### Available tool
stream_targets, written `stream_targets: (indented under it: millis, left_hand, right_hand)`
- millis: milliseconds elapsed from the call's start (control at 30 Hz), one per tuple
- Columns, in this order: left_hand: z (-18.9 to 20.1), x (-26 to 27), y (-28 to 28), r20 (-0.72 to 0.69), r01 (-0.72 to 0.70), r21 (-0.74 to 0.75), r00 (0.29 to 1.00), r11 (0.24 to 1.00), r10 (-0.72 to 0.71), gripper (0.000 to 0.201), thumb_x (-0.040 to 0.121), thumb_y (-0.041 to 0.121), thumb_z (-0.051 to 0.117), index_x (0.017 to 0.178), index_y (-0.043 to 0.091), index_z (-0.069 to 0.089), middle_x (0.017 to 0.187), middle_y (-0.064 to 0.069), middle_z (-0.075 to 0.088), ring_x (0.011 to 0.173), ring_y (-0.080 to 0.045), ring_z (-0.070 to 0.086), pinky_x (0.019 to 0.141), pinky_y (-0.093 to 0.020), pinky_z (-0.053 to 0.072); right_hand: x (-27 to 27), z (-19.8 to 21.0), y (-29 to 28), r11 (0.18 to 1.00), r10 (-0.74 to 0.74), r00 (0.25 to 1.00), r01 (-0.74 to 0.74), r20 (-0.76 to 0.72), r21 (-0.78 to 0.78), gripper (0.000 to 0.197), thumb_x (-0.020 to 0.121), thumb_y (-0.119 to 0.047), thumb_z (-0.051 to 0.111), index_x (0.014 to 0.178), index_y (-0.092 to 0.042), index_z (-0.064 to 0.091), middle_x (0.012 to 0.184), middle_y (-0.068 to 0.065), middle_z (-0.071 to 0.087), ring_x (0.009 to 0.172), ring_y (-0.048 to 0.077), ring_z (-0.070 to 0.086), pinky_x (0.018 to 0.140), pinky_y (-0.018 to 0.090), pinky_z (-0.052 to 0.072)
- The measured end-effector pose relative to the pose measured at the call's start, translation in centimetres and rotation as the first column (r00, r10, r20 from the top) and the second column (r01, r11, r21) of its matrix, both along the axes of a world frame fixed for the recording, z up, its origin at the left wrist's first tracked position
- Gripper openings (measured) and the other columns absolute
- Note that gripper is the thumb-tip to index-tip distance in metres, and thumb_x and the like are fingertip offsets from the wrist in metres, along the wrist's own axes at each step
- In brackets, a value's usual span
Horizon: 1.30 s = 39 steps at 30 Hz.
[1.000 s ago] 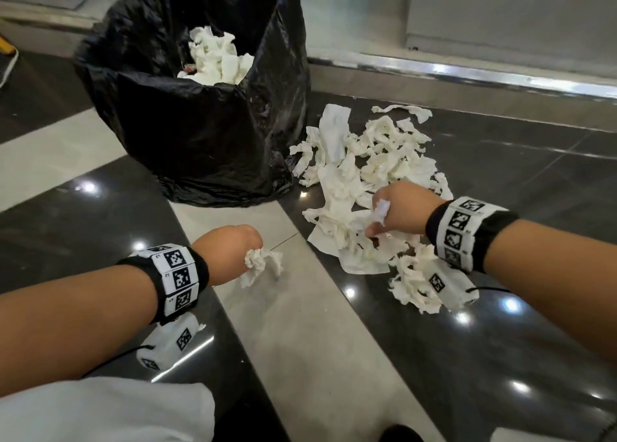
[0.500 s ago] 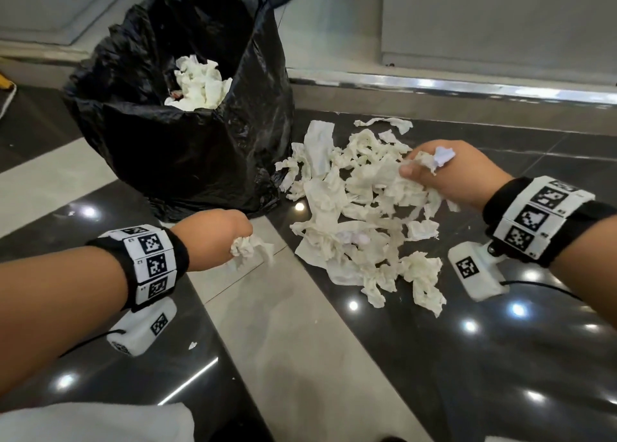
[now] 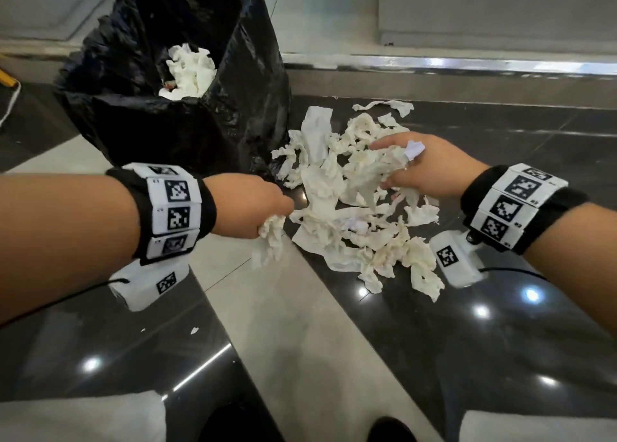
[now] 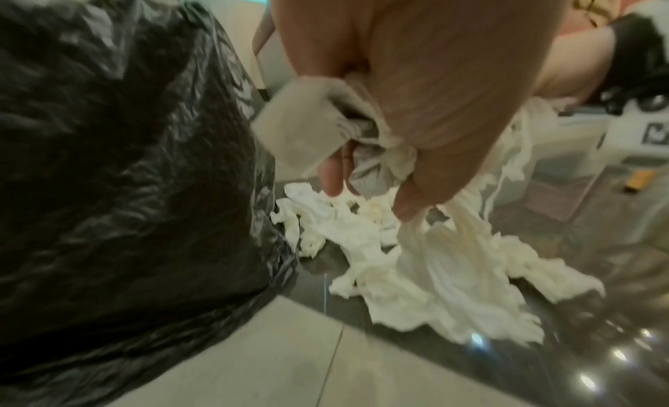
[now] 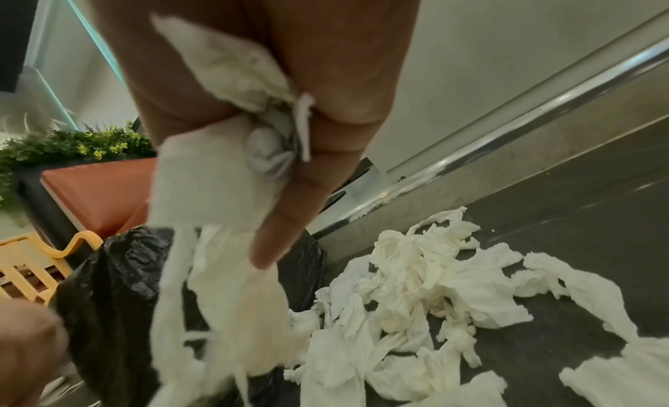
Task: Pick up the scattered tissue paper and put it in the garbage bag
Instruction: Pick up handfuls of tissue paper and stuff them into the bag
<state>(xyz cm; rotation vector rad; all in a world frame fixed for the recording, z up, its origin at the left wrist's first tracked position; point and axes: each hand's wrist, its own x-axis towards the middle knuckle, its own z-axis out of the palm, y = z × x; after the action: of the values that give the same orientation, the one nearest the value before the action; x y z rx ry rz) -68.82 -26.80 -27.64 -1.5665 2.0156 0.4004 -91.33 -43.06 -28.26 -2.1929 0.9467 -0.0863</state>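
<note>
Beside the black garbage bag (image 3: 173, 134), on the dark polished floor (image 3: 500, 358), lies a loose heap of torn tissue paper (image 3: 350, 221), just right of the bag's near side. Some tissue already sits inside the bag's open mouth, so part of the job looks done, yet most of the heap is left. The left hand (image 3: 248, 208) has its fingers curled round a small crumpled wad (image 3: 272, 238) near the heap's left edge. The right hand (image 3: 430, 168) clutches a bunch of strips that trail down into the heap. Judging by this, both handfuls are yet to go into the bag, and several more grabs are likely needed.
</note>
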Motion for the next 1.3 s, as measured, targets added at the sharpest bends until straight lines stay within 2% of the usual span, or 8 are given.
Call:
stream_targets:
  millis: [267, 433, 533, 600, 733, 967, 1167, 1300]
  left_hand:
    - [4.8, 0.7, -5.0, 0.002, -0.043, -0.161, 0.999, 0.986, 0.043, 0.011, 0.086, 0.019, 0.049, 0.078, 0.018, 0.042, 0.074, 0.001, 0.051, 0.069, -0.023, 0.052, 0.066, -0.033, 0.047]
    - [-3.3, -2.5, -5.9, -0.146, -0.201, -0.174, 0.973, 0.964, 0.177, 0.02, 0.081, 0.011, 0.051, 0.065, 0.02, 0.044, 0.074, 0.002, 0.052, 0.08, -0.028, 0.062, 0.064, -0.033, 0.049]
    - [-9.8, -4.9, -4.3, -0.25, -0.42, -0.013, 0.88, 0.907, 0.404, 0.053, 0.079, 0.001, 0.054, 0.124, 0.027, 0.048, 0.148, -0.012, 0.029, 0.103, -0.037, 0.061, 0.074, -0.036, 0.054]
    - [-12.7, -6.7, -2.5, -0.25, -0.452, 0.175, 0.839, 0.875, 0.484, 0.079, 0.082, -0.001, 0.051, 0.143, 0.039, 0.023, 0.158, -0.009, -0.002, 0.109, -0.04, 0.058, 0.079, -0.038, 0.052]
    - [-15.5, -8.1, -0.6, -0.271, -0.427, 0.115, 0.855, 0.897, 0.442, 0.037, 0.091, 0.015, 0.046, 0.126, 0.024, 0.045, 0.12, -0.014, 0.045, 0.101, -0.042, 0.058, 0.084, -0.042, 0.048]
    - [-12.9, -6.6, -2.8, -0.261, -0.419, 0.021, 0.874, 0.908, 0.409, 0.025, 0.085, 0.0, 0.045, 0.108, 0.005, 0.054, 0.11, -0.016, 0.053, 0.099, -0.036, 0.058, 0.08, -0.039, 0.047]
    - [-9.8, -4.9, -4.2, -0.376, -0.359, -0.109, 0.878, 0.927, 0.296, 0.019, 0.083, 0.0, 0.048, 0.099, 0.006, 0.056, 0.112, -0.014, 0.056, 0.104, -0.031, 0.056, 0.09, -0.039, 0.047]
    - [-6.5, -3.9, -5.7, -0.34, -0.351, -0.183, 0.899, 0.918, 0.276, 0.022, 0.083, -0.002, 0.043, 0.068, 0.014, 0.039, 0.072, 0.003, 0.043, 0.081, -0.027, 0.054, 0.07, -0.032, 0.041]
  right_hand:
    - [0.5, -1.3, -0.1, 0.999, 0.035, 0.996, -0.033, -0.08, 0.033, 0.033, 0.071, -0.032, 0.08, 0.081, -0.005, 0.064, 0.075, 0.005, 0.064, 0.066, 0.017, 0.055, 0.06, 0.026, 0.042]
    - [0.4, -2.6, -0.4, 0.998, 0.065, 0.989, -0.068, -0.131, -0.013, 0.015, 0.073, -0.005, 0.067, 0.079, -0.019, 0.068, 0.085, -0.001, 0.064, 0.078, 0.023, 0.06, 0.06, 0.025, 0.046]
    - [0.1, -3.5, -0.4, 0.998, 0.067, 0.986, -0.069, -0.153, -0.007, 0.018, 0.076, -0.011, 0.067, 0.09, -0.022, 0.068, 0.09, -0.006, 0.06, 0.087, 0.017, 0.057, 0.071, 0.025, 0.046]
    - [0.0, -4.4, -0.3, 0.994, 0.105, 0.972, -0.11, -0.209, -0.01, 0.023, 0.08, -0.021, 0.068, 0.102, -0.019, 0.07, 0.1, -0.005, 0.064, 0.096, 0.016, 0.058, 0.085, 0.029, 0.047]
    - [0.6, -7.2, 0.7, 0.937, 0.257, 0.853, -0.335, -0.454, -0.1, 0.031, 0.081, -0.04, 0.064, 0.099, -0.015, 0.069, 0.098, 0.002, 0.069, 0.093, 0.022, 0.062, 0.079, 0.032, 0.05]
    - [0.6, -12.4, 2.7, 0.806, 0.406, 0.646, -0.587, -0.646, -0.081, 0.028, 0.085, -0.022, 0.06, 0.113, -0.015, 0.057, 0.108, 0.006, 0.057, 0.101, 0.026, 0.058, 0.075, 0.03, 0.042]
    - [2.1, -9.3, 0.0, 0.919, 0.299, 0.811, -0.387, -0.504, -0.077, 0.012, 0.081, -0.021, 0.055, 0.075, -0.011, 0.053, 0.082, 0.011, 0.06, 0.073, 0.02, 0.054, 0.067, 0.034, 0.049]
    - [1.7, -6.9, -0.5, 0.993, 0.111, 0.961, -0.097, -0.252, 0.067, 0.008, 0.075, -0.009, 0.066, 0.08, -0.012, 0.061, 0.077, -0.003, 0.059, 0.071, 0.013, 0.055, 0.057, 0.019, 0.04]
